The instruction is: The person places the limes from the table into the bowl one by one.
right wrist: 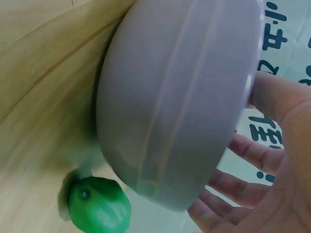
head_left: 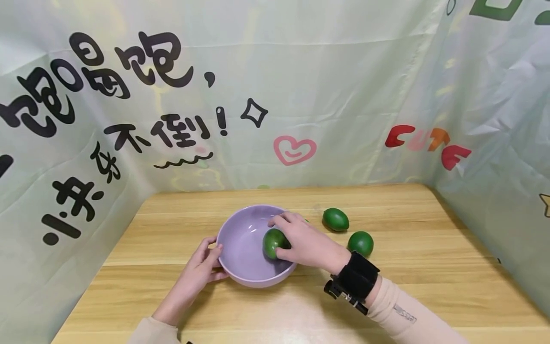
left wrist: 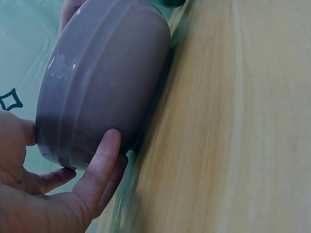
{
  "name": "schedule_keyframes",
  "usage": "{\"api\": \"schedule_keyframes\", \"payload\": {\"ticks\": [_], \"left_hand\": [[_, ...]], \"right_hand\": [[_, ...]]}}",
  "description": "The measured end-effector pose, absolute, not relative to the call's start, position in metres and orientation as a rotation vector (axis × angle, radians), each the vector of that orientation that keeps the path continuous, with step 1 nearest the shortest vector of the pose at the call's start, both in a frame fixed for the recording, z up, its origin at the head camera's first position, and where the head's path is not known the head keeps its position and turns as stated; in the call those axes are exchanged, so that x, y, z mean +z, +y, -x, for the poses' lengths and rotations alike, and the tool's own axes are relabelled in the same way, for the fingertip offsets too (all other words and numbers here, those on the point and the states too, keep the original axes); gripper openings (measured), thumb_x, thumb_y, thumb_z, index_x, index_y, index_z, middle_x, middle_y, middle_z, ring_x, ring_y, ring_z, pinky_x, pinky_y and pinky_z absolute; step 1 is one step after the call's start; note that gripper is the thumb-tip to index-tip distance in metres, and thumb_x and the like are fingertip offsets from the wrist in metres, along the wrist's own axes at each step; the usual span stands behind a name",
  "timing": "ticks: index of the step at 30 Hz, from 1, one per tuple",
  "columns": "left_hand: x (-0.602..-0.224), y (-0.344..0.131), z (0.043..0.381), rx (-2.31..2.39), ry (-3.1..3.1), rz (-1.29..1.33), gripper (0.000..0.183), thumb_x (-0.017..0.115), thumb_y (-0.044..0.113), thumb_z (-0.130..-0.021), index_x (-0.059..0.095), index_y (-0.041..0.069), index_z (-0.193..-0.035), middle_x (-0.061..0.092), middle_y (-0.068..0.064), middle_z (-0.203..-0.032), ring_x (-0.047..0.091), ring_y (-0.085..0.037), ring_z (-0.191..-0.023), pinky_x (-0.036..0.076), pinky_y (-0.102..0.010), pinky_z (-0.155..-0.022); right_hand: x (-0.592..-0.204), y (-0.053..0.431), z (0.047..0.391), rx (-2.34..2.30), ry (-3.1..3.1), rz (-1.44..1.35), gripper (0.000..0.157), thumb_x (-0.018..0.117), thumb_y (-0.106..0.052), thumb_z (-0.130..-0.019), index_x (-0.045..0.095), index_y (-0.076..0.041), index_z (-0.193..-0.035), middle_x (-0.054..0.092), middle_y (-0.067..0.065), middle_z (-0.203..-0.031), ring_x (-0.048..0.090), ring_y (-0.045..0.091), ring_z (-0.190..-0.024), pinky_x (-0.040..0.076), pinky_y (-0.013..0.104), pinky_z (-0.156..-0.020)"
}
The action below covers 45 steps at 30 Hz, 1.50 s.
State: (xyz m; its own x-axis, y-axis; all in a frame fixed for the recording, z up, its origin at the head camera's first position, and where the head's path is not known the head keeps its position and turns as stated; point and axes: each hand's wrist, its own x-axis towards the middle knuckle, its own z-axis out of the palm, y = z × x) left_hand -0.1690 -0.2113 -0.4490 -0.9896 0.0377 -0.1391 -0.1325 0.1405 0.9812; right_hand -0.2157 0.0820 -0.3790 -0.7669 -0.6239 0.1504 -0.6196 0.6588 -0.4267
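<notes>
Purple bowl (head_left: 240, 251) stands before cloth (head_left: 352, 81) reading "CUTE" (head_left: 437, 137).

1. Head cam: up high over near side of desk (head_left: 429, 239), faces fwd & down; widest view, gets L hand (head_left: 202, 263), R hand (head_left: 306, 242), bowl (head_left: 242, 255) & cloth (head_left: 343, 86) behind.
2. L wrist cam: v. close, low, faces L hand & bowl's outer wall; pic tipped, desk on its R.
3. R wrist cam (head_left: 333, 289): also v. close & low, faces R hand & bowl's opp. side; tipped too, desk on pic's L.
4. Overlap: bowl in all 3; head + L wrist share star (left wrist: 10, 99); head + R wrist share blk lettering (right wrist: 274, 36).
</notes>
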Motion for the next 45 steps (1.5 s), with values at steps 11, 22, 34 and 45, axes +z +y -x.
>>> {"api": "schedule_keyframes", "payload": {"ticks": [11,22,34,45], "left_hand": [[-0.450,-0.207,0.170,1.978,2.264,0.093,0.038,0.048,0.023,-0.116,0.046,0.009,-0.152,0.058,-0.029,-0.134,0.075,-0.032,-0.106,0.071,-0.038,-0.086],[-0.449,-0.208,0.171,1.974,2.260,0.103,0.041,0.049,0.026,-0.116,0.045,0.011,-0.155,0.056,-0.029,-0.137,0.075,-0.030,-0.105,0.070,-0.037,-0.086],[-0.444,-0.215,0.169,1.940,2.284,0.084,0.041,0.046,0.027,-0.117,0.043,0.009,-0.154,0.055,-0.031,-0.138,0.075,-0.029,-0.106,0.070,-0.036,-0.087],[-0.444,-0.211,0.168,1.927,2.258,0.097,0.044,0.046,0.029,-0.117,0.040,0.011,-0.158,0.052,-0.030,-0.141,0.074,-0.029,-0.107,0.070,-0.036,-0.087]], "right_hand": [[-0.369,0.111,0.208,-0.746,2.961,1.046,0.052,0.081,-0.021,-0.095,0.061,-0.008,-0.141,0.064,0.014,-0.134,0.065,0.027,-0.118,0.063,0.043,-0.100],[-0.370,0.149,0.209,-0.776,3.052,0.949,0.054,0.083,-0.019,-0.093,0.060,-0.008,-0.141,0.063,0.016,-0.139,0.064,0.036,-0.128,0.062,0.055,-0.104],[-0.375,0.193,0.204,-0.764,3.056,0.756,0.057,0.080,-0.015,-0.095,0.056,-0.002,-0.145,0.060,0.024,-0.141,0.064,0.040,-0.124,0.062,0.056,-0.100],[-0.388,0.222,0.194,-0.679,3.060,0.636,0.063,0.083,-0.024,-0.095,0.056,-0.002,-0.147,0.059,0.026,-0.142,0.062,0.044,-0.126,0.059,0.060,-0.100]]}}
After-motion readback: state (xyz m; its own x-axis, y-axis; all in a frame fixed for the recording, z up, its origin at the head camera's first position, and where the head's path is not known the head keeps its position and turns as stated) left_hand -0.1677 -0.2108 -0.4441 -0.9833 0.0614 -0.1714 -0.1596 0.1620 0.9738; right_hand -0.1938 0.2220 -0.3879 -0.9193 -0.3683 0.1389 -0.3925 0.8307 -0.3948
